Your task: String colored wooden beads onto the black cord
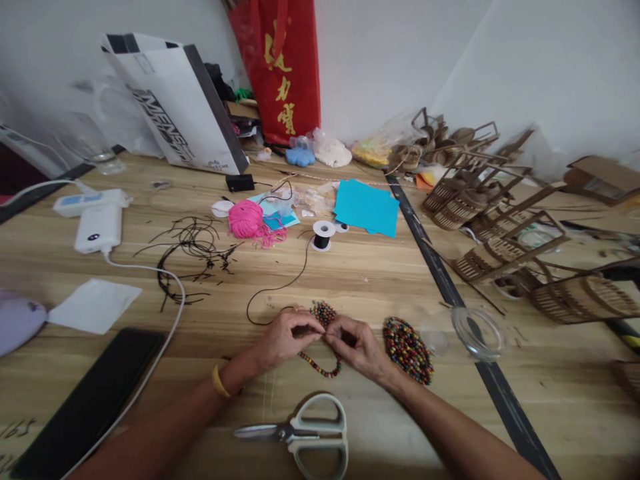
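Note:
My left hand (286,339) and my right hand (359,343) meet over the table with fingertips pinched together. A short string of coloured beads (325,372) loops below them, its ends running up towards my fingers. What exactly lies between the fingertips is too small to make out. Just beyond them sits a small heap of loose beads (323,311). Thin black cord (280,288) curves from a white spool (323,237) to behind my left hand. To the right of my right hand lies a pile of many-coloured beads (407,350). Scissors (310,433) rest nearest me, untouched.
Cut black cords (183,260), a pink yarn ball (246,219) and blue sheets (367,208) lie farther back. A phone (95,400) and white cable (173,320) occupy the left. On the right are a clear ring-shaped container (477,333) and several small wooden baskets (495,257).

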`<action>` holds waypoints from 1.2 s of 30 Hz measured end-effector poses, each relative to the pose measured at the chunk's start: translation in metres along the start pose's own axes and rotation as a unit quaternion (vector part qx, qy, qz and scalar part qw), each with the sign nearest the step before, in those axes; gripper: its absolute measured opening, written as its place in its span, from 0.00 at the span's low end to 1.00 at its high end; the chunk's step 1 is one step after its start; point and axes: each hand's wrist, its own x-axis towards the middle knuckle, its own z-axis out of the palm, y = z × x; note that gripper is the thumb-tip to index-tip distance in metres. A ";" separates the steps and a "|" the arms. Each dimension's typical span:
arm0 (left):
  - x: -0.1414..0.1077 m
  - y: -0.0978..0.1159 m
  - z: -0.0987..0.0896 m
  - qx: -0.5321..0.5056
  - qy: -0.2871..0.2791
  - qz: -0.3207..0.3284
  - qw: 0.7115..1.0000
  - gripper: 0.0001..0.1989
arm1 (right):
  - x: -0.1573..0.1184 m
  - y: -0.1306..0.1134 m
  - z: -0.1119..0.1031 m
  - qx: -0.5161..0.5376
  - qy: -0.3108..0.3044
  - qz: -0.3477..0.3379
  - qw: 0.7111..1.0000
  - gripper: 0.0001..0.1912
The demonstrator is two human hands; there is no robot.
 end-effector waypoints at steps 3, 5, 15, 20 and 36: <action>0.000 0.000 0.001 -0.007 0.004 0.006 1.000 0.05 | 0.000 0.000 0.000 -0.001 0.000 -0.002 1.000 0.09; 0.001 0.000 0.001 -0.009 0.002 0.009 1.000 0.04 | 0.001 0.000 0.000 -0.004 0.000 -0.003 1.000 0.10; -0.001 0.007 0.000 -0.012 -0.009 -0.051 0.999 0.04 | 0.000 0.000 0.000 -0.002 -0.003 -0.001 1.000 0.10; 0.000 0.009 -0.001 -0.013 -0.008 -0.066 0.998 0.01 | 0.001 0.001 0.001 0.020 -0.003 0.010 1.000 0.10; 0.000 0.008 0.000 -0.008 -0.005 0.019 1.000 0.09 | 0.004 -0.006 0.000 0.018 -0.013 -0.078 0.997 0.08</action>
